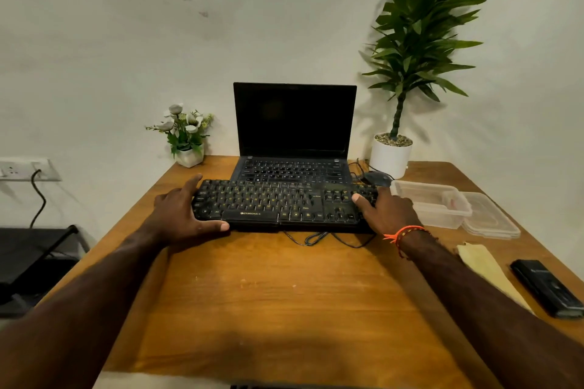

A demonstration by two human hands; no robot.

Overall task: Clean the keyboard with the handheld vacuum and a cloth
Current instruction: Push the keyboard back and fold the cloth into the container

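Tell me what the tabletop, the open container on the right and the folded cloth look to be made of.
Tabletop: wood or wood-look laminate, orange-brown with visible grain and a dull sheen; which of the two is unclear.
Open container: clear plastic, translucent walls with the table showing through; its lid looks the same.
Folded cloth: soft pale yellow fabric, matte, with a limp folded edge; the weave is too small to tell.
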